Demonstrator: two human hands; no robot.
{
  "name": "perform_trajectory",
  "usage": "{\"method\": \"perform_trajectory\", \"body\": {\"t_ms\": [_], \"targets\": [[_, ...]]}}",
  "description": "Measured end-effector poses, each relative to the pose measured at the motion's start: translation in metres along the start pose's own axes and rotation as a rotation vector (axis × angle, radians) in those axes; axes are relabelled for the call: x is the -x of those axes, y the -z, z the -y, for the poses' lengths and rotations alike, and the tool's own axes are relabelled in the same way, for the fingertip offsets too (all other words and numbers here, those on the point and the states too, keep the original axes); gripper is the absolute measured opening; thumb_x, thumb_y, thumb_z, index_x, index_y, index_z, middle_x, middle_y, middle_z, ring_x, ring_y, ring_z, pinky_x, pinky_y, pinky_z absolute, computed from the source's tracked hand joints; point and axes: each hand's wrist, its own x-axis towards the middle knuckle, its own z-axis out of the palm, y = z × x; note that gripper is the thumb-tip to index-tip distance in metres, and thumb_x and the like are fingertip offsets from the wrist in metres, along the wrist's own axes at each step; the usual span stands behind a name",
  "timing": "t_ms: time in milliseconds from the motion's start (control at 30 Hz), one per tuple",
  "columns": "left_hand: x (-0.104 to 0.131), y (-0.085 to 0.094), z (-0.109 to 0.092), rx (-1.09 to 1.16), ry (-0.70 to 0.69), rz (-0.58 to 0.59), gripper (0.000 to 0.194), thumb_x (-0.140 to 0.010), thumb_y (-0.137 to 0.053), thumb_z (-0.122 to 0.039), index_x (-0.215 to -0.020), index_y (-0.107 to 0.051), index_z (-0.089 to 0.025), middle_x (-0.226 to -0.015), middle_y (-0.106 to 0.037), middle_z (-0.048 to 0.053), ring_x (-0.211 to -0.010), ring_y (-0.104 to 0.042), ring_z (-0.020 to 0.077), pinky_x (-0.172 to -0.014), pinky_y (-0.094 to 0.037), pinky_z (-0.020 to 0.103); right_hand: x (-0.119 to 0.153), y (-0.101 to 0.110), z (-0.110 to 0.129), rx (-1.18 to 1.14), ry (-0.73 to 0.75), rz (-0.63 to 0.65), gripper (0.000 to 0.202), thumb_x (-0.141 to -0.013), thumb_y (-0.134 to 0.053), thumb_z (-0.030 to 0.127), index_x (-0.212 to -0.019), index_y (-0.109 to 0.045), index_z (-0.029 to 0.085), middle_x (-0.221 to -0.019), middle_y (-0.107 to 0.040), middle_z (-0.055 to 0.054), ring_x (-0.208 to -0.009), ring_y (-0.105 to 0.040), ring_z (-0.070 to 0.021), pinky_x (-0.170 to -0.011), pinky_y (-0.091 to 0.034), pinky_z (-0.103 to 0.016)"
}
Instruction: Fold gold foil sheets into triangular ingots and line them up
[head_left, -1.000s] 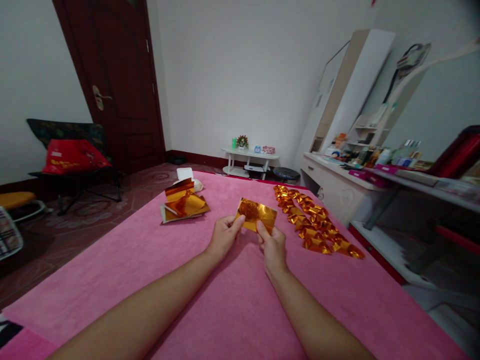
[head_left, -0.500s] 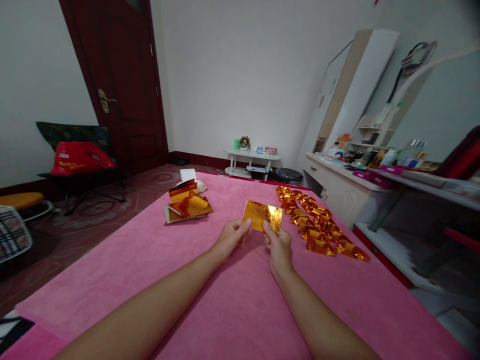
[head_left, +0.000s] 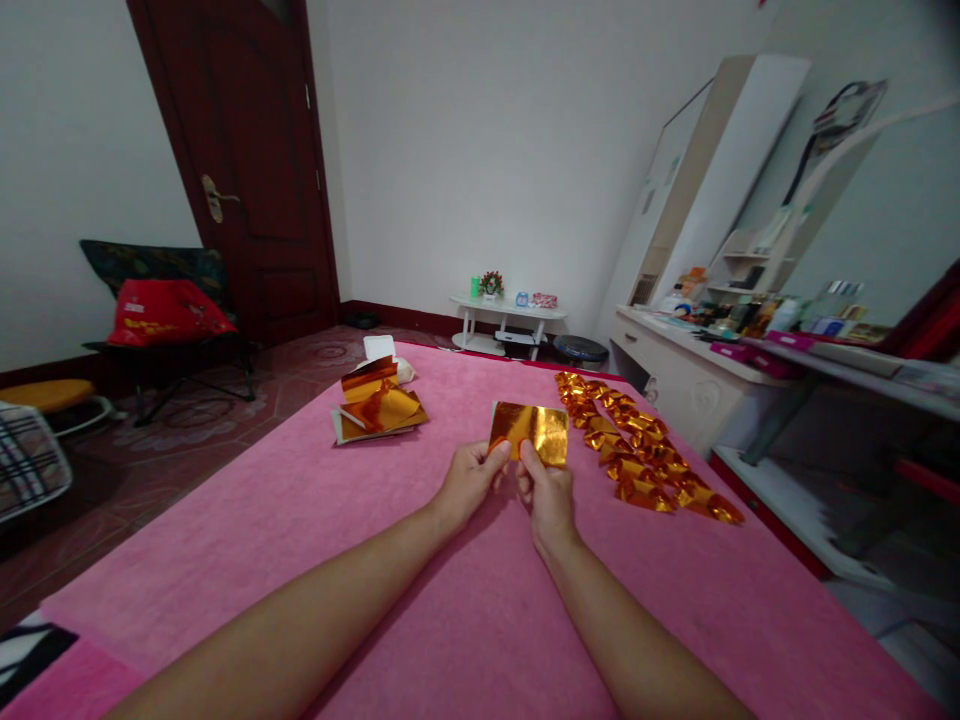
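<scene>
A shiny gold foil sheet is held up between my two hands above the pink cloth. My left hand pinches its lower left edge, thumb on top. Close beside it, my right hand grips the lower edge near the middle, also with the thumb on the face. The fingers behind the sheet are partly hidden. To the left lies a loose stack of gold foil sheets. On the right, several folded gold foil pieces lie in two slanting rows.
Behind the foil stack sit a white box and a pale item. A dressing table crowded with bottles stands at the right. Beyond the cloth's far edge are a small white table and a round stool. A chair holds a red bag.
My right hand has slid left along the foil's lower edge, closer to my left hand. The sheet now looks flatter and more squarely turned to me. The view has shifted slightly.
</scene>
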Motion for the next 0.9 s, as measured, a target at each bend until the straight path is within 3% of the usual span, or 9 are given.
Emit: {"method": "perform_trajectory", "body": {"t_ms": [200, 300, 400, 467, 600, 733, 900], "targets": [[-0.003, 0.009, -0.001, -0.048, -0.008, -0.112, 0.049, -0.079, -0.047, -0.057, -0.054, -0.046, -0.015, -0.044, -0.041, -0.005, -0.041, -0.033, 0.0065, -0.045, -0.024, 0.021, -0.013, 0.018, 0.003, -0.046, 0.080, -0.106, 0.041, -0.071, -0.062, 0.051, -0.055, -0.046, 0.017, -0.040, -0.038, 0.008, -0.034, -0.028, -0.0045, -0.034, -0.016, -0.019], [-0.003, 0.015, 0.000, -0.033, -0.004, -0.145, 0.048, -0.079, -0.048, -0.057, -0.055, -0.045, -0.016, -0.044, -0.040, -0.005, -0.042, -0.033, 0.0067, -0.045, -0.024, 0.020, -0.018, 0.023, 0.006, -0.147, 0.056, -0.154, 0.044, -0.074, -0.054, 0.057, -0.057, -0.045, 0.018, -0.042, -0.038, 0.008, -0.034, -0.030, -0.0055, -0.034, -0.020, -0.018], [-0.003, 0.020, 0.004, -0.042, 0.048, -0.086, 0.049, -0.077, -0.049, -0.058, -0.053, -0.044, -0.016, -0.042, -0.039, -0.005, -0.040, -0.032, 0.0063, -0.044, -0.022, 0.020, -0.021, 0.025, 0.011, -0.175, -0.001, -0.037, 0.046, -0.076, -0.048, 0.061, -0.069, -0.056, 0.017, -0.055, -0.055, 0.001, -0.042, -0.044, -0.0088, -0.039, -0.031, -0.020], [-0.003, 0.021, 0.006, -0.058, 0.094, -0.003, 0.050, -0.077, -0.050, -0.058, -0.052, -0.045, -0.015, -0.041, -0.040, -0.005, -0.038, -0.030, 0.0058, -0.043, -0.021, 0.020, -0.022, 0.025, 0.014, -0.123, 0.049, 0.039, 0.040, -0.074, -0.057, 0.055, -0.081, -0.061, 0.016, -0.069, -0.062, -0.002, -0.052, -0.052, -0.0118, -0.045, -0.039, -0.022], [-0.003, 0.022, 0.001, -0.081, 0.118, 0.099, 0.044, -0.073, -0.057, -0.055, -0.059, -0.054, -0.013, -0.048, -0.048, -0.003, -0.042, -0.037, 0.0065, -0.044, -0.024, 0.019, -0.022, 0.027, 0.015, -0.015, 0.135, 0.047, 0.030, -0.069, -0.068, 0.040, -0.088, -0.066, 0.016, -0.075, -0.065, -0.001, -0.063, -0.057, -0.0141, -0.057, -0.044, -0.025], [-0.009, 0.030, -0.007, -0.040, 0.023, -0.005, 0.039, -0.074, -0.059, -0.050, -0.067, -0.058, -0.012, -0.060, -0.055, 0.000, -0.053, -0.046, 0.0093, -0.051, -0.033, 0.020, -0.019, 0.028, 0.012, 0.020, 0.118, 0.115, 0.025, -0.071, -0.066, 0.036, -0.086, -0.067, 0.016, -0.074, -0.065, -0.001, -0.065, -0.057, -0.0144, -0.061, -0.045, -0.025], [-0.015, 0.038, -0.005, -0.167, -0.059, -0.114, 0.038, -0.076, -0.057, -0.047, -0.061, -0.054, -0.013, -0.054, -0.047, -0.003, -0.050, -0.040, 0.0082, -0.049, -0.030, 0.019, -0.013, 0.023, 0.009, 0.095, 0.125, 0.190, 0.024, -0.072, -0.063, 0.036, -0.085, -0.068, 0.015, -0.076, -0.066, -0.002, -0.067, -0.058, -0.0160, -0.063, -0.045, -0.027]]}}
